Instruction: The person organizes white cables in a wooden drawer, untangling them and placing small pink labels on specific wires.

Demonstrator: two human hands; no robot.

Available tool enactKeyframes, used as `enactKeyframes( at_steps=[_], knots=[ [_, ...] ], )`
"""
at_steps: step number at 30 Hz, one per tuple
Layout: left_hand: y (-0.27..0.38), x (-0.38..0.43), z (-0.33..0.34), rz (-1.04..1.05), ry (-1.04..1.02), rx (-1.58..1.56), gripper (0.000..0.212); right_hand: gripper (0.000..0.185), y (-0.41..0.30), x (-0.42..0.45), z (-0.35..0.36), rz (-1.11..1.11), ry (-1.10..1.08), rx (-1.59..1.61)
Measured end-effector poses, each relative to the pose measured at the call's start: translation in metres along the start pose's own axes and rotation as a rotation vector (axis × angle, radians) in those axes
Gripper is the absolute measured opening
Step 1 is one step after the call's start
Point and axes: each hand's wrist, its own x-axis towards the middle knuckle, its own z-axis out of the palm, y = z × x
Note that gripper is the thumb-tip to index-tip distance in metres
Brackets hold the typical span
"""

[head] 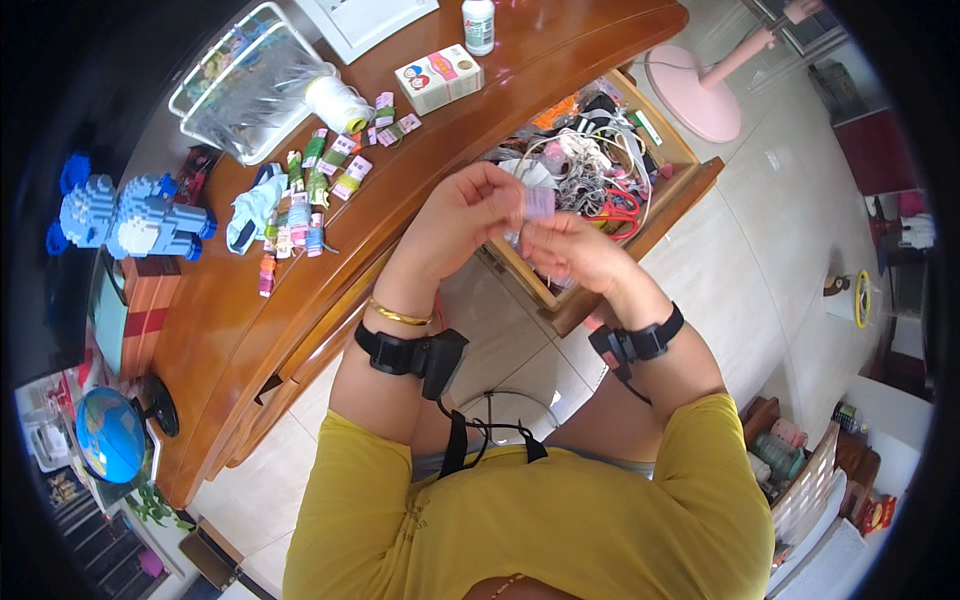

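My left hand (480,210) and my right hand (574,247) meet over the near left side of an open wooden drawer (660,191). Between their fingertips they hold a small pale purple card (539,203) with writing on it; whether thread is on it is too blurred to tell. The drawer holds a tangle of grey cord (581,184), white cable, plastic bags and red-handled scissors (624,214). On the desk to the left lie several thread cards (319,184) wound in green, blue and other colours, beside a light blue cloth (255,206) with dark edging.
The curved wooden desk (375,225) also bears a white wire basket (251,90) of bagged items, a white thread cone (337,103), a small carton (439,79), a white bottle (478,26), a blue block figure (135,217) and a globe (110,435). A pink stand base (694,94) is behind the drawer.
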Motion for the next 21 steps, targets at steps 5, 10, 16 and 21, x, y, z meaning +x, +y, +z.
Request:
enactKeyframes(
  at_steps=[5,10,16,21],
  knots=[
    [-0.027,0.000,-0.034,-0.075,-0.402,0.529,0.022,0.028,-0.008,-0.001,-0.014,-0.034,0.037,-0.054],
    [-0.037,0.003,-0.034,0.224,0.123,0.760,0.022,0.030,0.005,-0.011,0.026,-0.178,0.127,-0.458],
    [-0.019,-0.007,0.004,0.029,-0.043,0.039,0.023,0.027,0.012,-0.008,0.000,-0.090,0.043,-0.263],
    [-0.021,-0.008,-0.026,0.000,-0.313,0.445,0.018,0.030,-0.011,-0.013,-0.008,0.032,0.059,-0.134]
  ],
)
